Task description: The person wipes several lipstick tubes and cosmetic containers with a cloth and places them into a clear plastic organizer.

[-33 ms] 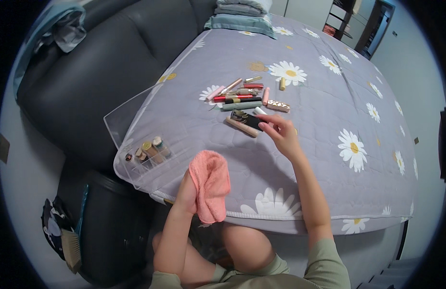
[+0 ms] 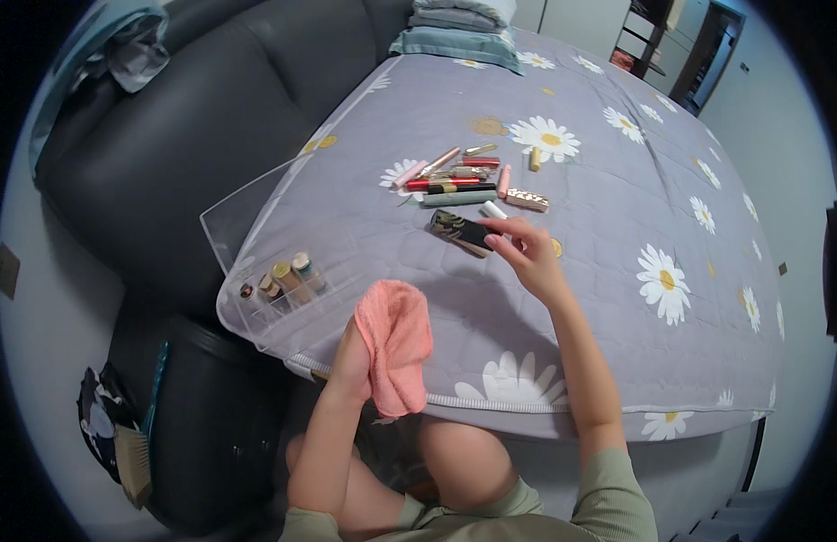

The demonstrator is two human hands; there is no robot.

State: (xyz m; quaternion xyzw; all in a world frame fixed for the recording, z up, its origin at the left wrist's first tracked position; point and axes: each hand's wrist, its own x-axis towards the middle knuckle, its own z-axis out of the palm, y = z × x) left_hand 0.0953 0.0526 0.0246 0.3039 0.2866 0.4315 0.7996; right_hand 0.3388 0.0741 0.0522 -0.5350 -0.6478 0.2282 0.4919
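My right hand [image 2: 532, 259] pinches the right end of a black cosmetic tube [image 2: 461, 230] with a gold pattern. Under it a beige tube [image 2: 478, 254] lies mostly covered, and a short white tube [image 2: 494, 210] is just behind. A pink towel cloth [image 2: 397, 348] hangs over my left hand [image 2: 350, 368], which holds it at the bed's front edge; its fingers are hidden. Farther back are several cosmetic tubes, among them a grey-green one [image 2: 459, 198], a pink one [image 2: 503, 181] and a patterned rose-gold one [image 2: 528, 200].
At the left corner of the flowered bed [image 2: 599, 316] stands a clear divided box [image 2: 256, 194] with its lid raised and several small cosmetics inside. Beyond it rises a dark padded headboard [image 2: 192, 135]. Folded bedding [image 2: 459, 41] lies at the far end. A brush [image 2: 134, 461] is at lower left.
The black tube in my right hand has shifted slightly and now covers more of the beige tube. My left hand with the cloth stays nearly in place. The view has moved a little.
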